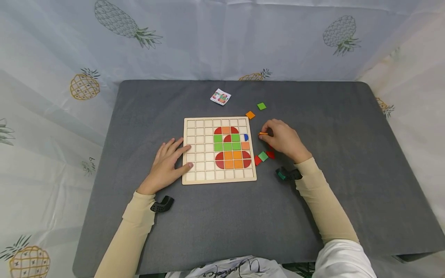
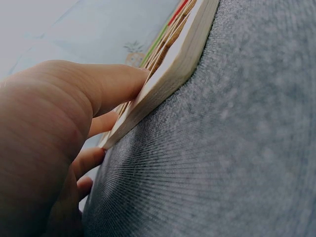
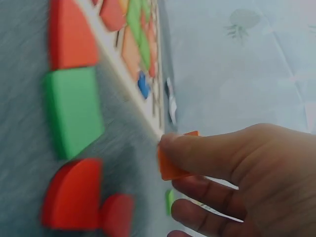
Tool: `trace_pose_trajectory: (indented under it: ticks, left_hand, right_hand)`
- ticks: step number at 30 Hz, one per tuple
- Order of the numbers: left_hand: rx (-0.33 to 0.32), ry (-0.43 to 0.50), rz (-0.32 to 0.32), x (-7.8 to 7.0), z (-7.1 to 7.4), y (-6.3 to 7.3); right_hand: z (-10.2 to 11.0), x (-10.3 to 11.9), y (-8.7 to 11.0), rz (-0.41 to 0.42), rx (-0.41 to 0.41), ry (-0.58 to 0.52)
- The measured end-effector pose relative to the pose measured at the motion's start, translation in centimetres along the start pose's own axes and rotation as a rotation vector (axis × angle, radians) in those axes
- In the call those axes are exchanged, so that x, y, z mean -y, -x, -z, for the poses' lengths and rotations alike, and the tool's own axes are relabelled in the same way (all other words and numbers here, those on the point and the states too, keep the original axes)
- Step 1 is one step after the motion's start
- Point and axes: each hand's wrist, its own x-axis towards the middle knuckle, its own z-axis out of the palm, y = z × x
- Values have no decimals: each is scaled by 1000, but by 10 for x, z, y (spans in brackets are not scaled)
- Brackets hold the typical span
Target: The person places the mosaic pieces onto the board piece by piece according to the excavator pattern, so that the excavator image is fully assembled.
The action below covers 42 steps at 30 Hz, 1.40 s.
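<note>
A square wooden grid board (image 1: 185, 178) lies on the table, with red, orange, green and blue tiles filling cells on its right half. At the board's left edge rests my left hand (image 1: 166, 166), fingers spread and thumb on the rim; the left wrist view shows the thumb (image 2: 116, 86) touching the edge. To the right of the board, my right hand (image 1: 284, 141) pinches an orange square tile (image 3: 172, 167) between thumb and fingers, above the table. Beneath it lie a green square tile (image 1: 263, 156) and red tiles (image 1: 257, 160), some with a curved side.
Beyond the board lies a small pattern card (image 1: 220, 97). An orange tile (image 1: 250, 115) sits by the board's far right corner, with a green tile (image 1: 261, 106) farther back. A grey cloth covers the table (image 1: 347, 127); pineapple-print curtains (image 1: 222, 42) hang behind.
</note>
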Motion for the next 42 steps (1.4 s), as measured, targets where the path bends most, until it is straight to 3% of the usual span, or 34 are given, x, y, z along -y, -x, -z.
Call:
trace_pose_trajectory:
  ticks: [6, 22, 42]
  left_hand:
    - [-1, 0, -2, -1, 1, 0]
    - [0, -2, -8, -2, 1, 0]
    - [10, -10, -3, -1, 2, 1]
  right_hand:
    - [9, 22, -6, 75, -33, -90]
    - [8, 70, -30, 266, -4, -150]
    - [-24, 105, -68, 321, 159, -186]
